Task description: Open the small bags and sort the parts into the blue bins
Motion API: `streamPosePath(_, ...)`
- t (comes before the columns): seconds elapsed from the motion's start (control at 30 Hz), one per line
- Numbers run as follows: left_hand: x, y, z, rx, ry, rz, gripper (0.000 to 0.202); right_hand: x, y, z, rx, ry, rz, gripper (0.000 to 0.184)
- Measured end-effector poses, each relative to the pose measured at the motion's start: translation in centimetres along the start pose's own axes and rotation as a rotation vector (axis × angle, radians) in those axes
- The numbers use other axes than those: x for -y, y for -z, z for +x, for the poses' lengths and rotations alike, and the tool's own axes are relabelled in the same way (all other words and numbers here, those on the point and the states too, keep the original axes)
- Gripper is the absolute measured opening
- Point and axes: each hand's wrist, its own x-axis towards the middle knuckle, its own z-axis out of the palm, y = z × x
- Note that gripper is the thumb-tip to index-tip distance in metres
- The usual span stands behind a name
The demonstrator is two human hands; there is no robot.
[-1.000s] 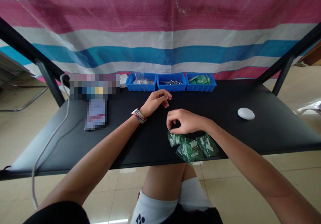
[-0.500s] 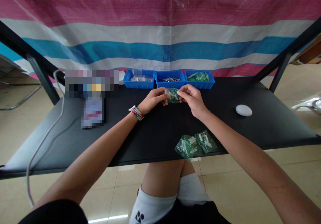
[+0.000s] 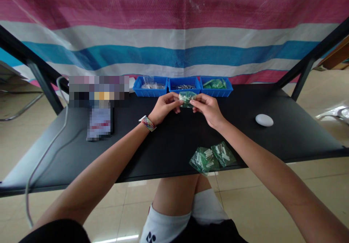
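Note:
Between my two hands is a small green-tinted clear plastic bag [image 3: 187, 98], raised in front of the middle blue bin. My left hand [image 3: 166, 106] pinches its left edge between thumb and fingers. On the opposite edge, my right hand [image 3: 207, 106] grips it the same way. Whitish bits show through the plastic, too small to make out well. Similar green bags [image 3: 205, 159] with short silvery-white pins in them lie near the table's front edge, one more bag [image 3: 223, 153] beside them.
Three blue bins line the back: the left bin [image 3: 150, 92] has clear plastic pieces, the middle bin [image 3: 174, 89] metal pins, the right bin [image 3: 228, 91] green bags. A white mouse-shaped object [image 3: 264, 120] sits right. A cable [image 3: 51, 146] and a blurred-out item [image 3: 99, 121] are left.
Both hands have lifted the bag slightly, and it now faces me flatter and more spread out. The bags at the front edge have stayed in place.

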Motion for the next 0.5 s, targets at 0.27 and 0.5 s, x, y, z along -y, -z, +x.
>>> streamPosePath(0.27, 0.28, 0.32, 0.11, -0.043, -0.037, 0.031, 0.036, -0.28, 0.12, 0.2, 0.024, -0.063, 0.03, 0.04)
streamPosePath(0.5, 0.13, 0.1, 0.16, -0.048, -0.037, -0.004, 0.034, -0.37, 0.35, 0.38, -0.02, 0.04, -0.081, 0.031)
